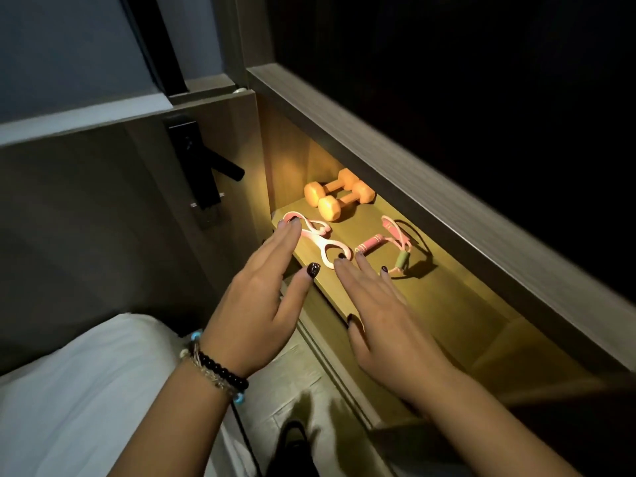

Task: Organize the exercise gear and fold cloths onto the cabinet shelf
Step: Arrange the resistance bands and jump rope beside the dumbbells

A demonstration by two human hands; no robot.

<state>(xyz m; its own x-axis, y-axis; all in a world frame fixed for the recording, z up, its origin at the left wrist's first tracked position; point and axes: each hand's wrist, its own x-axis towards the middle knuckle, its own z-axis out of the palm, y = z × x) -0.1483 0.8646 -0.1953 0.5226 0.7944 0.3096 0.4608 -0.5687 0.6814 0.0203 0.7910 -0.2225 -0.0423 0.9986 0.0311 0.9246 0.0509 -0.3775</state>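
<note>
Pink figure-eight band (315, 241) lies on lit cabinet shelf (364, 294), frame centre-left. Left hand (261, 304) flat, fingers straight, tips touching band's far loop, holding nothing. Right hand (375, 304) flat, fingertips at band's near loop, empty. Two orange dumbbells (339, 194) behind; pink pull rope (395, 249) right of band.

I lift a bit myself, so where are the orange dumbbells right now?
The two orange dumbbells lie side by side at the back left of the lit cabinet shelf, just behind the pink figure-eight band that both hands reach toward.
</note>
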